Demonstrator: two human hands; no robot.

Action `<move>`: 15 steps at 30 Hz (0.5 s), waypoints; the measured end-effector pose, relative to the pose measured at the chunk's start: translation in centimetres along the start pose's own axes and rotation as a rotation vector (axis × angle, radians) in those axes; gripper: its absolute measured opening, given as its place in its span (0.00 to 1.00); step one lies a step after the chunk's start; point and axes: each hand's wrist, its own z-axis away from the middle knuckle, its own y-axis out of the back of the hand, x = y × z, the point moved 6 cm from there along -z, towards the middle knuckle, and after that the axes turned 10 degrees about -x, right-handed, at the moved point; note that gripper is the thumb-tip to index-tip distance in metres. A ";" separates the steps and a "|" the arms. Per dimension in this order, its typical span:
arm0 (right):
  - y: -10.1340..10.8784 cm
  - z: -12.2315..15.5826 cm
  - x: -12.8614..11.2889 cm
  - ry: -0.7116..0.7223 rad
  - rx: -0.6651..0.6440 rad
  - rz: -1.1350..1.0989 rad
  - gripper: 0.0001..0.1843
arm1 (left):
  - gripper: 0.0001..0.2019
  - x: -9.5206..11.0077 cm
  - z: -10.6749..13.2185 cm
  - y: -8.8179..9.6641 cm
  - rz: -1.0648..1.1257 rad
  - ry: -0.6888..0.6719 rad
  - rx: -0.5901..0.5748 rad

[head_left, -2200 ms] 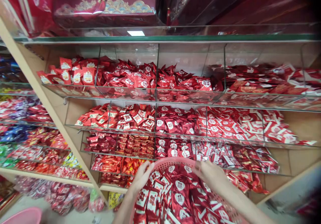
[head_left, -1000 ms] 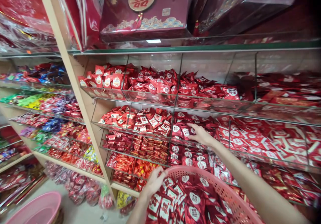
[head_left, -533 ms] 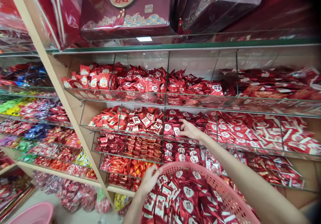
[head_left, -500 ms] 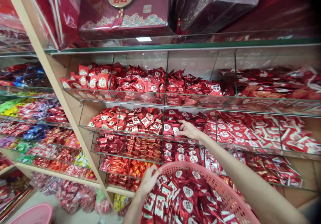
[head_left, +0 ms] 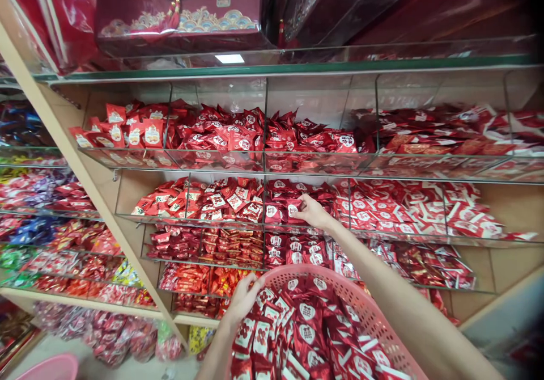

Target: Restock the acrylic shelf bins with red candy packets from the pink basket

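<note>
My left hand (head_left: pixel 245 296) grips the near-left rim of a pink perforated plastic basket (head_left: pixel 374 320) filled with red foil candy packets (head_left: pixel 306 334). My right hand (head_left: pixel 312 212) reaches up into a glass shelf compartment (head_left: pixel 306 228) in the second row. Its fingers rest on the dark red packets (head_left: pixel 293 198) lying there, curled over them. Whether a packet is held I cannot make out.
Glass-divided shelves (head_left: pixel 263 164) hold heaps of red wrapped sweets in several rows. A slanted wooden upright (head_left: pixel 85 181) separates them from shelves of multicoloured candy (head_left: pixel 38 221) on the left. Large red gift boxes (head_left: pixel 178 11) stand on top. A pink basin (head_left: pixel 46 367) sits on the floor.
My right hand left the basket and rose to the second shelf compartment, then shifted slightly left over the packets. My left hand stayed on the basket rim. The view swung about.
</note>
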 end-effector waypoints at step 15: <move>-1.5 12.4 -3.6 -0.217 -0.005 -1.161 0.10 | 0.20 1.2 0.1 0.0 0.028 -0.009 -0.016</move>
